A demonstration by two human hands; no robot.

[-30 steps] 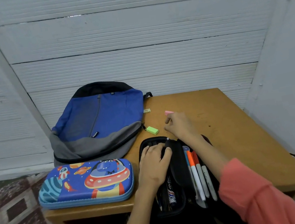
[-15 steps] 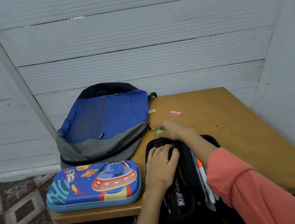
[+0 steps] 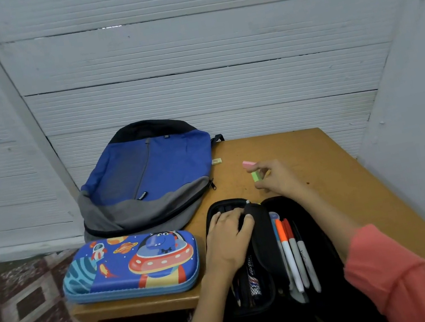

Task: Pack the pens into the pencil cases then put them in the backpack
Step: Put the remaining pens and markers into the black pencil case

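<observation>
Head view: right hand (image 3: 280, 180) pinches green eraser (image 3: 256, 176) beyond black pencil case (image 3: 265, 242); left hand (image 3: 229, 241) grips case open, pens (image 3: 293, 254) beside its thumb. Best bet: carry eraser low, drop inside, case steadied.

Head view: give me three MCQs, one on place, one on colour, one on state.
1. Where does the space case lie relative to the black case?
A) to its left
B) to its right
C) behind it

2. What colour is the eraser that the right hand pinches?
A) pink
B) green
C) white

3. The black case is:
A) zipped shut
B) open, with pens inside
C) open and empty

Key:
1 A: it sits at the left front edge of the table, beside the black case.
2 B: green shows between the fingertips.
3 B: pens lie in its opened half.
</observation>
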